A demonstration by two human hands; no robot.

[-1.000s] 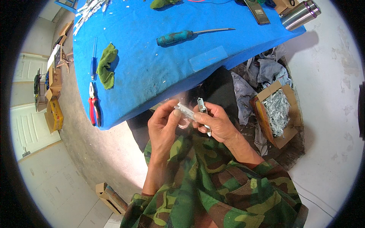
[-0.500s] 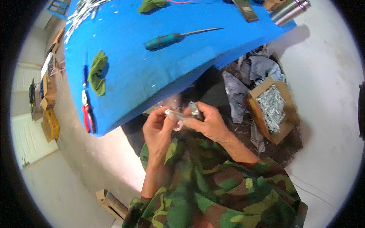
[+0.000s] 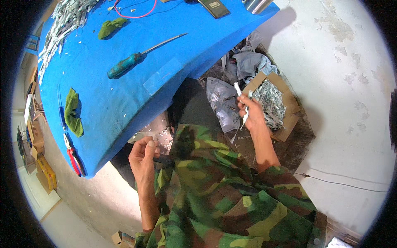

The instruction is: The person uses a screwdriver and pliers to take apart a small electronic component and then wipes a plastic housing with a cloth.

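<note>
My right hand [image 3: 255,113], off to the right, is closed around a narrow white strip-like piece [image 3: 237,88]; its ends stick out above and below the fingers. That hand is beside the near left side of an open cardboard box [image 3: 290,98], which holds a heap of thin silvery-white pieces [image 3: 271,103]. Lower left, in front of my clothing and below the table edge, is my left hand [image 3: 142,157]. Its fingers are curled with the thumb against them, and whatever may be between them is too small to make out.
A blue-covered table [image 3: 136,95] carries a teal-handled screwdriver [image 3: 126,65], red-handled pliers [image 3: 73,159], green cloths [image 3: 73,113], a pile of white strips [image 3: 68,20] and a dark flat device [image 3: 215,7]. Grey plastic bags [image 3: 223,103] lie beside the box. A metal cylinder [image 3: 257,5] stands at the table's far corner.
My hands were together over a clear and whitish piece. They have parted: the right has moved to the box with the white strip, the left stays low. The whole view has shifted.
</note>
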